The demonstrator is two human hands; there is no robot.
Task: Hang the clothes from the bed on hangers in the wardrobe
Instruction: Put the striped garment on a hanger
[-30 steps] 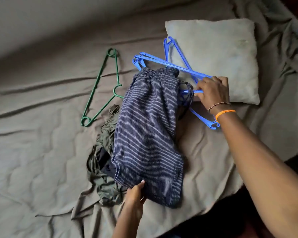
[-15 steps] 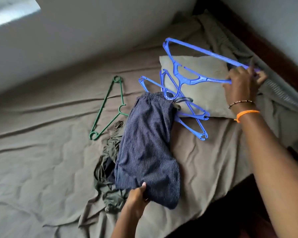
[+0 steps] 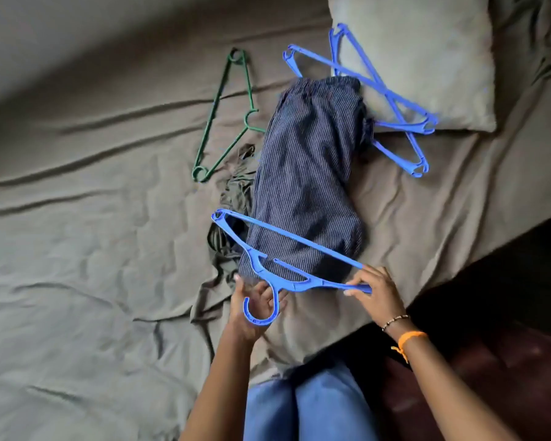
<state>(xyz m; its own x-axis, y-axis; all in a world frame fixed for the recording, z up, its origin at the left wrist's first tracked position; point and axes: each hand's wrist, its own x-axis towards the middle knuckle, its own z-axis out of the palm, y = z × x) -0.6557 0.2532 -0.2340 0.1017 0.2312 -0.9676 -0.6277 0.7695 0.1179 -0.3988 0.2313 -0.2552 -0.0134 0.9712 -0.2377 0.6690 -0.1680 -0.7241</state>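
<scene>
- Now, nearest the camera, the right hand (image 3: 374,289) pinches one end of a blue hanger (image 3: 287,246) between thumb and fingers, holding it just above the bed (image 3: 77,249).
- The left hand (image 3: 255,302) sits under the hanger's hook with its fingers loosely spread; whether they grip the neck I cannot tell.
- The hanger looks light and stiff, likely thin plastic that could flex; best held at the neck or an arm's end, as now.
- Just beyond and partly under it lie the striped trousers (image 3: 309,173), soft and limp. They would sag if lifted by one corner, so the waistband at the far end seems the sensible hold, or a fold over the hanger's bar.
- An olive garment (image 3: 233,192) lies bunched against their left side.
- Farther off, a green hanger (image 3: 226,116) lies alone, and two more blue hangers (image 3: 392,100) cross over the pillow (image 3: 427,52) edge.
- Half a second ago the right hand held the hanger high over the pillow and the left gripped the trousers' hem; now the hanger is low and near, and the left hand has let the hem go.
</scene>
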